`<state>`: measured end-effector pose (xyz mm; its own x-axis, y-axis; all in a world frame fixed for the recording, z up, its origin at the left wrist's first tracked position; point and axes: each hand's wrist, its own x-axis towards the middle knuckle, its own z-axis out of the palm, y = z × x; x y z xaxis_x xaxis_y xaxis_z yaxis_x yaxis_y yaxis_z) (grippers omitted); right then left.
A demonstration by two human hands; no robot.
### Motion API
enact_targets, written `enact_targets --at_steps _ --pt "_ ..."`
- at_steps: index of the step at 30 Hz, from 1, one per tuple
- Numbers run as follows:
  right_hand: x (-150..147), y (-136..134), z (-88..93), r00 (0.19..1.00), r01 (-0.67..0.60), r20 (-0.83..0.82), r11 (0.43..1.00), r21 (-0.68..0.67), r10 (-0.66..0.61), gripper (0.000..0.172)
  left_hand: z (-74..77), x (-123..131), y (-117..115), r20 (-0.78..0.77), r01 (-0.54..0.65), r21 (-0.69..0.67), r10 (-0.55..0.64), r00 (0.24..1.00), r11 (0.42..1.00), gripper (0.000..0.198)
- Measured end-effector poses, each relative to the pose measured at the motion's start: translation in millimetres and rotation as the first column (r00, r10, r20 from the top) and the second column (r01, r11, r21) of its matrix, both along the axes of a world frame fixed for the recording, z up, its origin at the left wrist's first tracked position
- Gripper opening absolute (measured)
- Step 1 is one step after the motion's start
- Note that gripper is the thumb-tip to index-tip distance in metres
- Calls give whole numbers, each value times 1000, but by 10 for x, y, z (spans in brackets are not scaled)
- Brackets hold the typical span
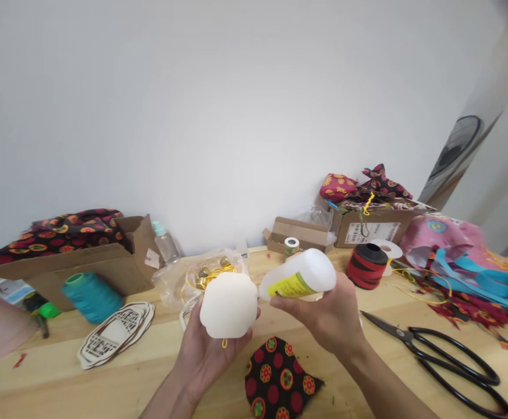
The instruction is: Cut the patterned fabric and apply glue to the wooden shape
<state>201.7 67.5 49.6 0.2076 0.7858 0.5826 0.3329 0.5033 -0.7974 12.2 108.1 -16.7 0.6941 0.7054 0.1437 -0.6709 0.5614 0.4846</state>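
My left hand [208, 349] holds a white scalloped flat piece [228, 305] from below, fingers round its edges. A short yellow cord loop [224, 343] hangs from its lower edge. In my right hand [330, 317] is a white glue bottle [299, 274] with a yellow label, tilted so that its narrow end points left at the white piece. Whether the bottle's tip touches the piece cannot be made out. Below the hands a black patterned fabric piece [280, 378] with red and orange round motifs lies on the wooden table [149, 390].
Black-handled scissors [411, 337] lie at the right, near a red and black spool [366, 266] and blue ribbon [485, 279]. On the left are a teal thread cone [92, 297], cut wooden shapes [116, 334] and a cardboard box [92, 267]. A plastic bag [175, 273] sits behind my left hand.
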Motion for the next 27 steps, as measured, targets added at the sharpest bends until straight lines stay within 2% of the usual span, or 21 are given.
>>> enact_targets --at_steps 2,5,9,14,16,22,27 --pt "14 -3 -5 999 -27 -24 1000 -10 27 26 1 -1 -4 -22 -5 -21 5 1000 1000 38" --pt "27 -9 -21 986 -160 -36 987 9 161 29 1 2 -6 1 -18 -21 18 1000 1000 37" --pt "24 2 -36 990 -135 -38 991 24 136 28 6 11 4 11 -8 -15 8 1000 1000 37" --pt "28 4 -10 965 -258 -38 966 18 258 33 -2 0 3 23 -46 -49 47 999 998 34" --pt "40 1 -2 970 -240 -29 970 36 241 32 -4 -2 -10 -6 -46 -68 46 999 997 35" --pt "91 12 -29 999 -44 -6 994 95 45 24 13 43 -65 -93 31 -101 -41 995 994 36" --pt "84 11 -26 1000 -16 -3 993 113 16 21 8 59 -86 -121 69 -101 -82 989 992 39"
